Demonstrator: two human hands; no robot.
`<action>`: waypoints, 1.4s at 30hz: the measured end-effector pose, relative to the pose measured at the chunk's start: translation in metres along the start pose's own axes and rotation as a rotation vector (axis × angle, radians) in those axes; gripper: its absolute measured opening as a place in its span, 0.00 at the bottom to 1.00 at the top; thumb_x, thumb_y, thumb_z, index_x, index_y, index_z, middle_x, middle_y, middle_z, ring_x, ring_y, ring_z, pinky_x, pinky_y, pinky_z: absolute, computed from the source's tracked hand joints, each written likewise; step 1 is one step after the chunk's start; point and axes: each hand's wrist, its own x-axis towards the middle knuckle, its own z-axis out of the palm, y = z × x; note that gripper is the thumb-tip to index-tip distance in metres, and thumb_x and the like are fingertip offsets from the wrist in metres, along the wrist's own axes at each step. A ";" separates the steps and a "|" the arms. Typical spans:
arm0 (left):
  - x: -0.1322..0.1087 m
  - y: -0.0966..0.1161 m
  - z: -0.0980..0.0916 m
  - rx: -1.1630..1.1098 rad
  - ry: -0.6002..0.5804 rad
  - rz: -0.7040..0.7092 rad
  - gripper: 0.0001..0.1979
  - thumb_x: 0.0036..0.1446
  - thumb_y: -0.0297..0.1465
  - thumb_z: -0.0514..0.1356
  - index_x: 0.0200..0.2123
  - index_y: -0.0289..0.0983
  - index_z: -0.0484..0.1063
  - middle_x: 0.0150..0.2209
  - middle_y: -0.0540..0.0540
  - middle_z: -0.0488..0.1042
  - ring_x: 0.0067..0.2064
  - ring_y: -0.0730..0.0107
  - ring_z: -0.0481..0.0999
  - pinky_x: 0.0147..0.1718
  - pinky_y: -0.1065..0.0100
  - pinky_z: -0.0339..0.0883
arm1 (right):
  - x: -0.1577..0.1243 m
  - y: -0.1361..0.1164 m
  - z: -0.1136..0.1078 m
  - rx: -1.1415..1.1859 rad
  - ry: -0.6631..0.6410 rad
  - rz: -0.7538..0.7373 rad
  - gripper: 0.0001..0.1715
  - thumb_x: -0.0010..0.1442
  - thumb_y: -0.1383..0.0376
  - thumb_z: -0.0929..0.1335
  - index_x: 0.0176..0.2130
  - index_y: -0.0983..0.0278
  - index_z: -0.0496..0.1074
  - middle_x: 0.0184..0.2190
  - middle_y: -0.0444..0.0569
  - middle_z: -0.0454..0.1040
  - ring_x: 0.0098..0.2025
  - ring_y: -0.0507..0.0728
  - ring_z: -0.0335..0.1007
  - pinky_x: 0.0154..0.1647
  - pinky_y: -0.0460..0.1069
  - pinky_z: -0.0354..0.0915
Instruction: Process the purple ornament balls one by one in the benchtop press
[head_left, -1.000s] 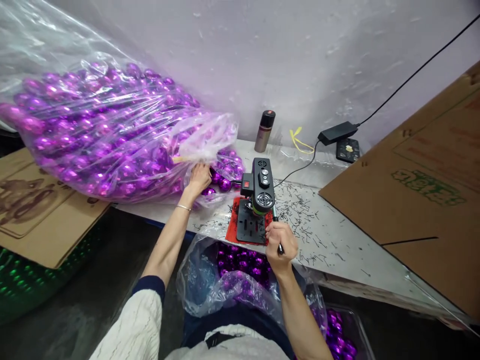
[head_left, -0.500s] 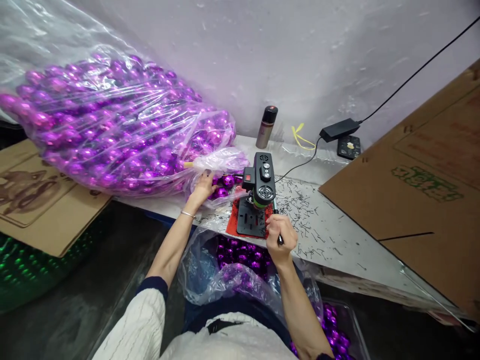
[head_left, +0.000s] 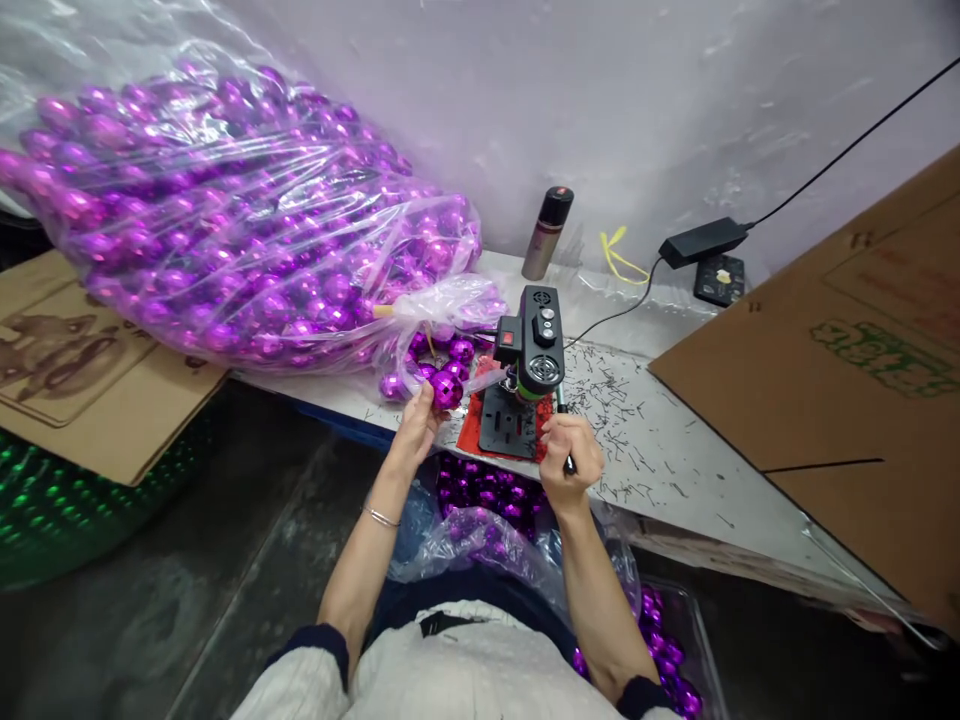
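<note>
Purple ball, shiny and faceted, sits at the fingertips of the left grip, near the front edge of the surface, just left of the black machine. Should be light, probably a hollow, stiff plastic shell: smooth, so likely a bit slippery, and it could dent or scuff if squeezed hard. Best hold looks like a gentle pinch across the widest part, thumb against fingers.

Left grip: drawn in to about the ball's width and clamped on it, thumb at its left side; the other fingers are mostly hidden, can't tell how many touch. Right grip: fist wrapped round the machine's lever handle, fingers together.

Next out: more purple balls lie just behind the held one, by the gathered neck of the big clear bag. Base plate rests on a red sheet. Short black bits are scattered to the right. Second clear bag, purple balls inside, is below the front edge. Back: black-capped bottle, yellow tie. Far right: cardboard box.
</note>
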 end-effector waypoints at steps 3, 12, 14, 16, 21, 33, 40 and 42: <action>-0.020 -0.016 0.008 -0.207 -0.042 -0.156 0.18 0.58 0.43 0.69 0.43 0.34 0.78 0.40 0.42 0.84 0.40 0.64 0.84 0.40 0.67 0.79 | 0.003 -0.001 -0.001 -0.011 -0.002 -0.007 0.15 0.65 0.74 0.63 0.28 0.60 0.66 0.24 0.42 0.71 0.28 0.51 0.70 0.30 0.48 0.65; -0.035 -0.038 0.030 -0.345 -0.068 -0.307 0.12 0.60 0.36 0.66 0.43 0.35 0.76 0.38 0.44 0.82 0.38 0.65 0.84 0.41 0.65 0.79 | 0.014 -0.004 -0.003 -0.022 -0.012 -0.023 0.16 0.67 0.73 0.62 0.28 0.60 0.65 0.24 0.43 0.71 0.27 0.51 0.69 0.29 0.48 0.63; -0.032 -0.044 0.034 -0.259 -0.064 -0.240 0.14 0.58 0.38 0.68 0.44 0.36 0.76 0.41 0.44 0.82 0.41 0.64 0.83 0.46 0.63 0.78 | 0.014 -0.004 -0.003 -0.032 -0.013 -0.022 0.16 0.67 0.73 0.62 0.28 0.60 0.64 0.24 0.43 0.71 0.27 0.51 0.69 0.29 0.48 0.63; -0.027 -0.052 0.037 -0.101 -0.051 -0.112 0.19 0.57 0.40 0.70 0.48 0.37 0.76 0.46 0.44 0.82 0.46 0.63 0.82 0.51 0.61 0.76 | 0.013 -0.003 -0.003 -0.042 -0.014 -0.023 0.16 0.67 0.73 0.61 0.28 0.60 0.64 0.24 0.43 0.71 0.27 0.51 0.69 0.29 0.48 0.63; -0.014 -0.075 0.041 0.511 0.029 0.247 0.30 0.51 0.44 0.73 0.56 0.40 0.75 0.52 0.41 0.79 0.56 0.55 0.76 0.61 0.55 0.66 | 0.012 -0.002 -0.004 -0.038 -0.024 -0.040 0.15 0.66 0.74 0.62 0.28 0.60 0.65 0.24 0.43 0.72 0.27 0.51 0.70 0.29 0.48 0.64; 0.000 -0.077 0.053 0.838 -0.238 0.509 0.29 0.52 0.43 0.73 0.56 0.42 0.74 0.56 0.38 0.77 0.60 0.47 0.73 0.68 0.46 0.50 | 0.009 -0.001 -0.005 -0.057 -0.034 -0.045 0.14 0.66 0.72 0.62 0.29 0.60 0.66 0.25 0.43 0.73 0.28 0.51 0.71 0.28 0.48 0.65; 0.006 -0.083 0.053 0.709 -0.257 0.501 0.30 0.50 0.40 0.74 0.56 0.41 0.74 0.57 0.38 0.76 0.60 0.48 0.73 0.64 0.51 0.59 | 0.010 -0.003 -0.006 -0.049 -0.037 -0.039 0.13 0.66 0.72 0.63 0.31 0.60 0.66 0.25 0.43 0.72 0.29 0.51 0.71 0.29 0.48 0.65; 0.006 -0.086 0.052 0.707 -0.253 0.498 0.31 0.50 0.40 0.74 0.56 0.41 0.73 0.57 0.38 0.76 0.60 0.48 0.73 0.64 0.51 0.59 | 0.008 -0.004 -0.005 -0.040 -0.024 -0.026 0.13 0.66 0.72 0.63 0.31 0.60 0.66 0.25 0.43 0.72 0.29 0.51 0.71 0.29 0.47 0.65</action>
